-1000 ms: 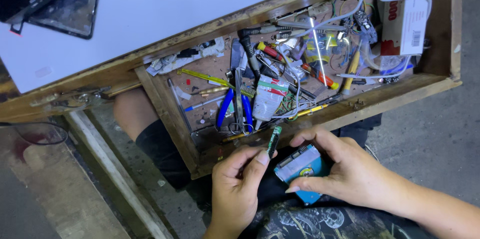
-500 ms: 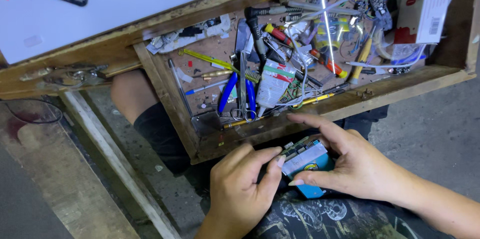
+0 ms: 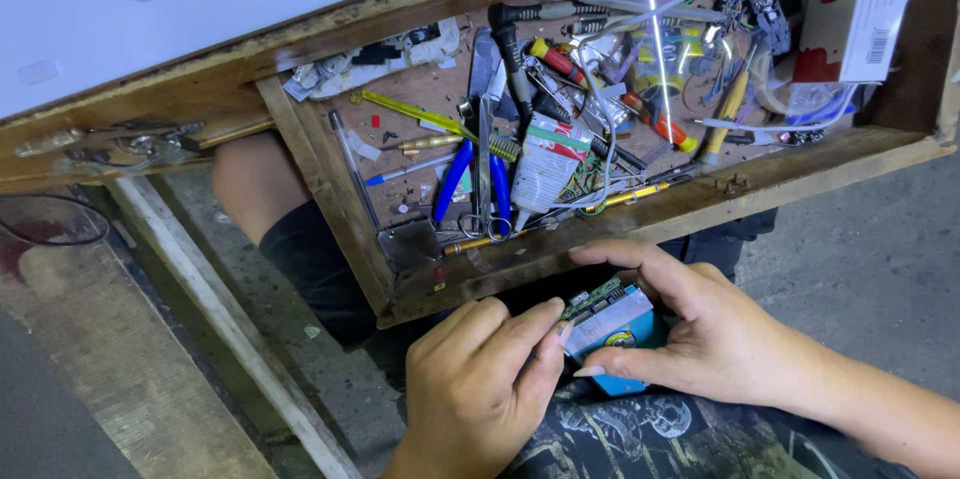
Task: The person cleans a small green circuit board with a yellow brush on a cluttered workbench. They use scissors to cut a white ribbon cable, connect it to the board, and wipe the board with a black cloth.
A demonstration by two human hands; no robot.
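Overhead, the wooden workbench (image 3: pixel 130 104) spans the upper part of our view, and its open wooden drawer (image 3: pixel 330 189) juts out above our lap, its front rail just beyond our hands. Inside, we see a heap of tools: blue-handled pliers (image 3: pixel 455 179) lying with handles toward us, a white glue tube (image 3: pixel 545 164) pointing its nozzle at the front rail, and a red-and-yellow screwdriver (image 3: pixel 610 89) angled across the back. A white and red carton (image 3: pixel 860 9) stands in the far right corner.

Below the rail, our right hand (image 3: pixel 730 339) cradles a small blue device with a white label (image 3: pixel 615 334), thumb under its near edge and fingers curled over its far side, so it is firmly grasped. A green circuit board (image 3: pixel 592 297) shows along the device's upper left edge. The device's long axis runs roughly from lower left to upper right, tilted up toward the drawer.

Our left hand (image 3: pixel 480 389) sits just left of it, nearer the exposed board edge than the right hand's fingers are. Its fingers are pinched together with tips touching that left end; whether they hold a small tool we cannot tell. Open room lies to the left and toward us over the dark printed trousers (image 3: pixel 640 439); the rail closes off the way ahead.
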